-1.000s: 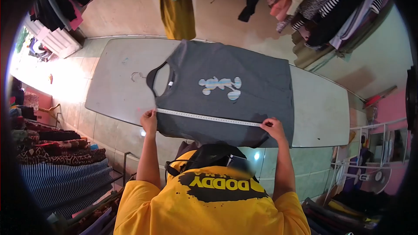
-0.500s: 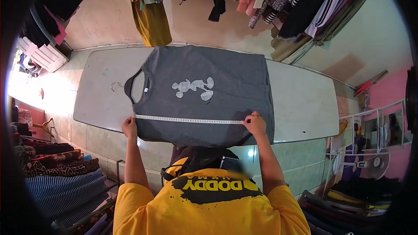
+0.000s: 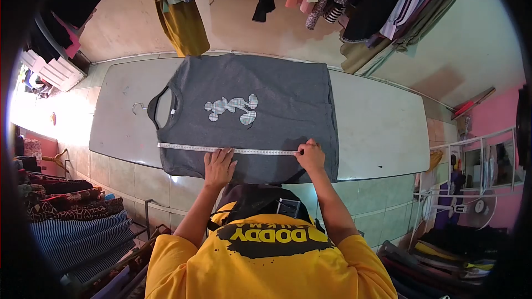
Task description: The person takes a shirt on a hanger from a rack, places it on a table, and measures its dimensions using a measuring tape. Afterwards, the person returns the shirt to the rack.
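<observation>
A dark grey T-shirt (image 3: 266,94) with a plaid cartoon-mouse figure (image 3: 231,109) lies flat across a long table, its neck toward the left. A black hanger (image 3: 152,106) sits in the neck, its metal hook on the tabletop. Stretched lengthwise over the shirt's near part is a white measuring tape (image 3: 260,151). My left hand (image 3: 220,167) lies with fingers extended on the shirt, fingertips at the tape's middle. Near the hem, my right hand (image 3: 311,155) pinches the tape's right end. The tape's left end rests loose near the shoulder.
The pale table (image 3: 382,127) extends beyond the shirt on both sides. Clothes (image 3: 354,0) hang along the far wall. Folded striped fabric (image 3: 83,238) lies at lower left, near a metal rack. A white frame shelf (image 3: 471,188) and a fan stand at right.
My left hand has let go of the tape's left end and moved right to its middle, fingers now flat. My right hand still pinches the other end. The view has shifted slightly.
</observation>
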Demonstrator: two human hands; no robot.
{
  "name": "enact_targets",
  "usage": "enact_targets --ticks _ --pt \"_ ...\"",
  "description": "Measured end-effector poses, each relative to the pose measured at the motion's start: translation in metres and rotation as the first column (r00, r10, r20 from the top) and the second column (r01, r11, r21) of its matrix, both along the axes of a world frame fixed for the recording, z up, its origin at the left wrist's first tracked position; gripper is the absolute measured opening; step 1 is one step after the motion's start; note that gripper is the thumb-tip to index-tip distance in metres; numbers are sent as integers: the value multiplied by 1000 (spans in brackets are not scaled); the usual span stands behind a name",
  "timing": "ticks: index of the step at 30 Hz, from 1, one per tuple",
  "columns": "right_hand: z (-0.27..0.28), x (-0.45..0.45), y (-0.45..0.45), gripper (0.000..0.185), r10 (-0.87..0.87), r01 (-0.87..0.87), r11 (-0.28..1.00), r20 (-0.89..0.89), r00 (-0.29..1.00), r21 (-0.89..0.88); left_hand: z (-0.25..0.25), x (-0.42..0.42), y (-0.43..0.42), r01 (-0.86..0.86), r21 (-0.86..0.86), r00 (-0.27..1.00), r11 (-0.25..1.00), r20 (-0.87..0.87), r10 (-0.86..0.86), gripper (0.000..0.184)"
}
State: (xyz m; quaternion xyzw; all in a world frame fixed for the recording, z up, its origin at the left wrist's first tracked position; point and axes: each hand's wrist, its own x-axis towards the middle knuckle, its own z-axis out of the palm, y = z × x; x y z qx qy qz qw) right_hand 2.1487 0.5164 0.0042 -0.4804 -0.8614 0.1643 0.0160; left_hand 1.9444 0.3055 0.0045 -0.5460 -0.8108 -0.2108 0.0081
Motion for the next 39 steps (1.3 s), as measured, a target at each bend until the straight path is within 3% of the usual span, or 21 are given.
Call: enact_targets --ticks 6,8,10,14,20,24,30,39 --pt "-1 -1 2 16 -5 6 1000 6 1000 -22 -13 11 1 -81 -62 991 995 -112 74 33" --pt "4 8 11 16 -3 3 1000 0 1000 -19 -15 11 3 -81 -74 993 994 -93 74 34" --pt "9 21 25 17 8 -17 992 -68 998 -128 -10 12 5 -113 -128 992 985 -71 105 36" --pt "9 84 68 15 -106 94 989 -101 989 -116 -8 14 9 -153 -135 987 979 -70 144 35" --pt "0 138 94 15 -135 119 982 -105 985 -143 -11 17 10 -165 -90 985 982 -60 160 35" --pt "-6 140 98 15 -108 89 986 -129 986 -144 -11 21 13 -212 -144 977 967 -46 208 35" --pt "-11 143 107 12 -94 60 965 -124 988 -255 -22 26 14 -286 -87 955 954 -106 277 34" --pt "-10 136 106 8 -100 88 973 -44 994 -213 -38 28 16 -364 -62 927 929 -117 355 33"
